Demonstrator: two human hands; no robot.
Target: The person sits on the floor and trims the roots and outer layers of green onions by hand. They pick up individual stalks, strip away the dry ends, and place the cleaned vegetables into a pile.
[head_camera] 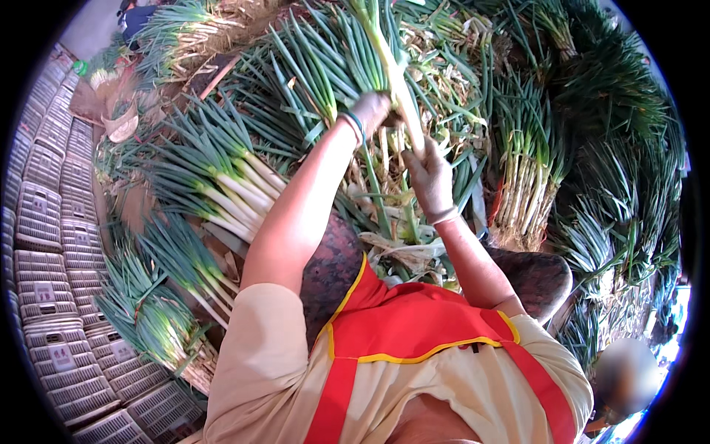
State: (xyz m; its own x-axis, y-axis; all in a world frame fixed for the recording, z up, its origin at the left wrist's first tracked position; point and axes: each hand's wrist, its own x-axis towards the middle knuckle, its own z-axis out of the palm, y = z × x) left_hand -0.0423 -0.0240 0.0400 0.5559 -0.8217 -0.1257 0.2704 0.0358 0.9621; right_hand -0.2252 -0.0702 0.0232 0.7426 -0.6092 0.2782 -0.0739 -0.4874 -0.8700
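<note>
A thick green onion (398, 77) with a long white stalk stands slanted before me, its green top running out of the upper edge. My left hand (373, 111), in a thin pale glove with a teal band at the wrist, is closed at the middle of the stalk; some of its fingers are hidden behind it. Lower down, my right hand (431, 176), gloved too, grips the white lower end. Loose leaves and peelings (405, 252) lie beneath both hands. Cleaned green onions (244, 194) with white stalks lie beside my left forearm.
Tied, unpeeled green onions (524, 194) stand to the right, with larger heaps (610, 94) beyond. Another bundle (166, 327) lies at lower left. Stacked plastic crates (41, 277) line the left side. Other people (136, 22) are at the upper left and lower right edges.
</note>
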